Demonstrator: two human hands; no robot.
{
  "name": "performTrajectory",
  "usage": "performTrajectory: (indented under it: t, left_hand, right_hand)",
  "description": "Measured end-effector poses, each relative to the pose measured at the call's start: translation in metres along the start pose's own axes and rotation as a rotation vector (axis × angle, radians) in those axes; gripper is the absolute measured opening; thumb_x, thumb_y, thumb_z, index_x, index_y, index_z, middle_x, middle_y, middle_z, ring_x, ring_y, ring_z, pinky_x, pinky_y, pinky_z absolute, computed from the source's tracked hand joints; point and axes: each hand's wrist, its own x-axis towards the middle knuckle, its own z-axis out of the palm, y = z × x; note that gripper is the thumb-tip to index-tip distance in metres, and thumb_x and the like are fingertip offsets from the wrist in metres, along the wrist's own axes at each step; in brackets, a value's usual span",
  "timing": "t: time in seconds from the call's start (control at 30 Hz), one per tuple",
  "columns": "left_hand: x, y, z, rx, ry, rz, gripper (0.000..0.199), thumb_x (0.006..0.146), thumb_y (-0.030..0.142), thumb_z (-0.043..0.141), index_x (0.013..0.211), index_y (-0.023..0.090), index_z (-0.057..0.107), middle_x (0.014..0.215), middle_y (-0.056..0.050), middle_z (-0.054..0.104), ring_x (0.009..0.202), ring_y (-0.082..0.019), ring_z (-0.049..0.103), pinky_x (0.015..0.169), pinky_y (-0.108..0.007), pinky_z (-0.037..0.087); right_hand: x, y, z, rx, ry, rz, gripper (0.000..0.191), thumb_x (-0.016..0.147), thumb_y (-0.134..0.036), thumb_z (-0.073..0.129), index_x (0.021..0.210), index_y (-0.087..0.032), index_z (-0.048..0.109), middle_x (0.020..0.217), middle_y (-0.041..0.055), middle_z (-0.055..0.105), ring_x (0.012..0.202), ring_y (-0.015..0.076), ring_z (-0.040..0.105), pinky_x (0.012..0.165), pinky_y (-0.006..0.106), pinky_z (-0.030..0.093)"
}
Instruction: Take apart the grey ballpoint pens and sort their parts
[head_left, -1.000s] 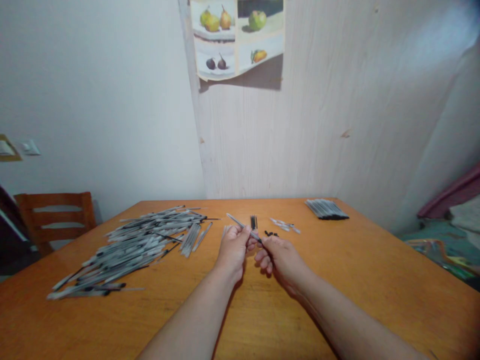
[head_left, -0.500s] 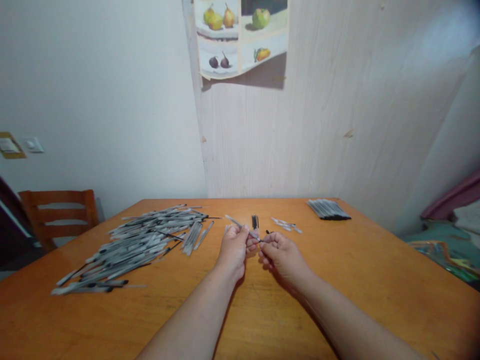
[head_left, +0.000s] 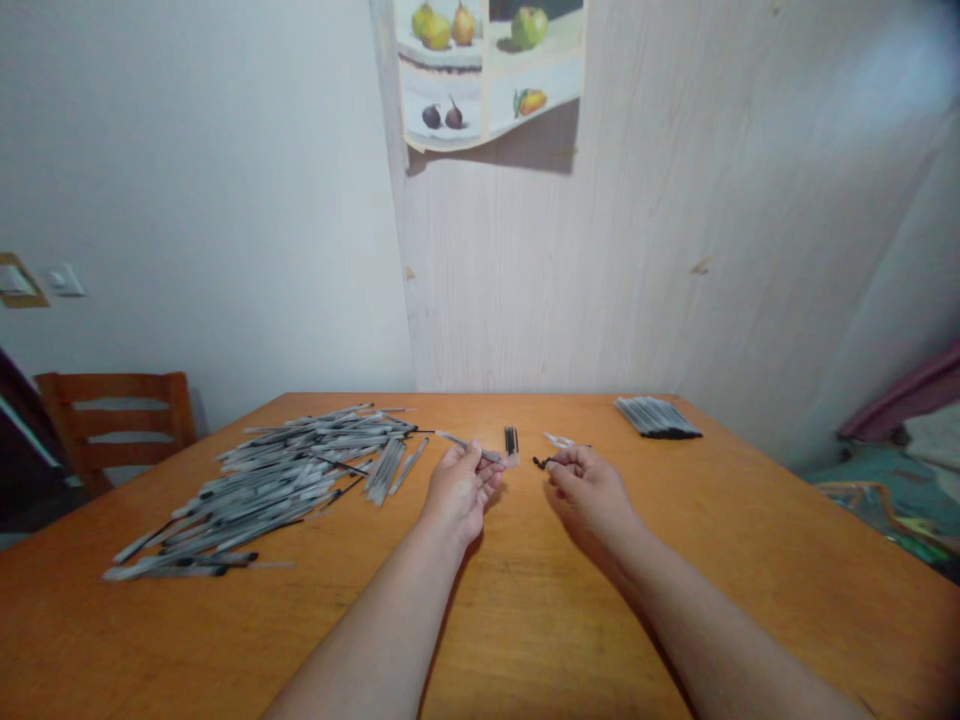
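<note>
My left hand [head_left: 461, 488] is closed around a slim translucent grey pen [head_left: 469, 448], held tilted above the table with its far end pointing up and left. To the right, my right hand [head_left: 589, 485] has its thumb and fingers pinched together at a few small black pieces [head_left: 540, 462], perhaps pen plugs or caps. Whether one of them is between the fingertips is too small to tell. Between and beyond the hands lies a short row of thin black sticks [head_left: 511, 440]. Small clear-white pieces [head_left: 559, 440] lie just behind my right hand, which partly hides them.
A big loose heap of grey pens with black ends [head_left: 285, 490] covers the left of the wooden table [head_left: 510, 640]. Beside it lies a small bunch of clear tubes [head_left: 386, 472]. A neat row of black-tipped pens [head_left: 656, 416] sits at the back right. A chair [head_left: 120, 425] stands left.
My hands have come apart. The right one has left the pen's end and moved right to the small black pieces; the left has shifted slightly left, still holding the pen.
</note>
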Motion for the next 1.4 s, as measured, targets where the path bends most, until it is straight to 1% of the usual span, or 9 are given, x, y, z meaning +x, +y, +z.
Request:
performTrajectory:
  t: [0.1,0.23,0.33,0.5,0.67,0.87,1.13,1.3,1.4]
  left_hand:
    - [0.0,0.002,0.0,-0.002,0.018,0.003,0.012,0.094,0.025,0.056,0.086,0.017,0.051,0.074,-0.005,0.069,0.062,-0.011,0.067,0.056,-0.017,0.05]
    - [-0.002,0.003,0.001,0.001,0.02,0.017,0.013,0.094,0.025,0.056,0.086,0.017,0.052,0.074,-0.005,0.069,0.059,-0.01,0.066,0.055,-0.017,0.05]
    - [-0.002,0.003,0.002,0.002,0.019,0.016,0.013,0.094,0.025,0.055,0.086,0.017,0.052,0.073,-0.005,0.068,0.06,-0.01,0.067,0.055,-0.017,0.05]
    - [-0.002,0.001,0.002,0.009,0.024,0.013,0.012,0.094,0.025,0.055,0.086,0.017,0.052,0.073,-0.005,0.068,0.061,-0.011,0.067,0.053,-0.017,0.05]
    - [-0.001,-0.001,0.002,0.014,0.024,0.011,0.012,0.094,0.025,0.056,0.086,0.017,0.052,0.074,-0.006,0.068,0.06,-0.011,0.067,0.053,-0.018,0.05]
    - [0.001,-0.002,0.001,0.013,0.025,0.007,0.013,0.094,0.025,0.056,0.086,0.017,0.052,0.075,-0.006,0.068,0.059,-0.01,0.066,0.052,-0.017,0.05]
    - [-0.001,-0.002,0.001,0.043,0.03,-0.002,0.013,0.094,0.025,0.056,0.085,0.017,0.051,0.076,-0.006,0.068,0.06,-0.01,0.066,0.052,-0.017,0.05]
    - [0.0,-0.003,0.001,0.063,0.017,-0.012,0.013,0.094,0.027,0.055,0.086,0.018,0.05,0.075,-0.005,0.069,0.06,-0.01,0.066,0.052,-0.017,0.05]
    - [-0.002,-0.004,0.003,0.08,-0.004,-0.009,0.013,0.094,0.027,0.055,0.087,0.018,0.049,0.075,-0.006,0.069,0.062,-0.01,0.067,0.053,-0.016,0.05]
  right_hand:
    - [0.014,0.009,-0.02,-0.365,0.095,-0.023,0.018,0.078,-0.036,0.059,0.083,-0.02,0.065,0.063,0.0001,0.061,0.059,0.0147,0.053,0.056,0.026,0.037]
    - [0.02,0.012,-0.037,-0.691,0.066,0.028,0.021,0.082,-0.036,0.055,0.082,-0.022,0.07,0.071,0.0028,0.066,0.067,0.0174,0.058,0.058,0.027,0.034]
    - [0.019,0.01,-0.039,-0.838,0.028,0.089,0.023,0.082,-0.038,0.055,0.085,-0.024,0.072,0.081,0.0043,0.07,0.073,0.0193,0.061,0.057,0.028,0.033]
    - [0.019,0.01,-0.036,-0.966,-0.022,0.142,0.026,0.084,-0.042,0.055,0.093,-0.028,0.075,0.096,0.0051,0.072,0.088,0.0229,0.064,0.062,0.028,0.038]
    - [0.02,0.01,-0.034,-1.006,-0.037,0.146,0.028,0.085,-0.043,0.054,0.097,-0.031,0.076,0.102,0.0046,0.072,0.091,0.0236,0.065,0.067,0.03,0.043]
    - [0.02,0.008,-0.035,-1.0,-0.048,0.156,0.029,0.085,-0.045,0.054,0.099,-0.032,0.076,0.103,0.0052,0.073,0.096,0.0268,0.067,0.069,0.032,0.044]
    - [0.019,0.012,-0.037,-0.949,-0.009,0.161,0.036,0.082,-0.045,0.057,0.11,-0.027,0.072,0.105,0.0089,0.073,0.098,0.0277,0.066,0.071,0.032,0.044]
    - [0.02,0.011,-0.039,-0.87,0.064,0.126,0.029,0.083,-0.034,0.053,0.101,-0.024,0.072,0.088,0.0083,0.072,0.08,0.023,0.065,0.063,0.029,0.039]
    - [0.016,0.009,-0.031,-0.728,0.097,-0.013,0.024,0.084,-0.032,0.049,0.085,-0.021,0.07,0.078,0.0053,0.069,0.072,0.0194,0.06,0.061,0.027,0.038]
